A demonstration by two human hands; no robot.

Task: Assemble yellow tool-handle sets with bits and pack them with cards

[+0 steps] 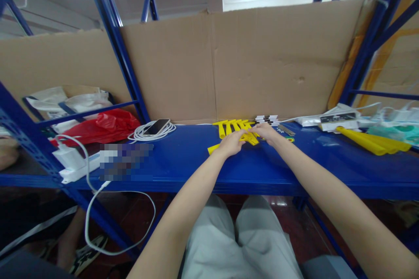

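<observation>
A yellow folded piece (pixel 250 138) lies between my two hands, low over the blue shelf. My left hand (pixel 232 143) is closed on it from the left, and a yellow tube-like end (pixel 213 149) sticks out past that hand. My right hand (pixel 264 132) reaches the far right part of the piece with its fingers bent together; the fingertips are partly hidden. Just beyond my hands several similar yellow pieces (pixel 233 126) lie in a row. Behind my right hand is a stack of small white and black items (pixel 266 120).
A phone (pixel 157 127) rests on a coiled white cable (pixel 140 133) at left, near a power strip (pixel 81 170) and a red bag (pixel 104 124). Larger yellow pieces (pixel 373 141) and a white package (pixel 340 120) lie at right. A cardboard panel (pixel 262 61) stands behind the blue shelf (pixel 183 161).
</observation>
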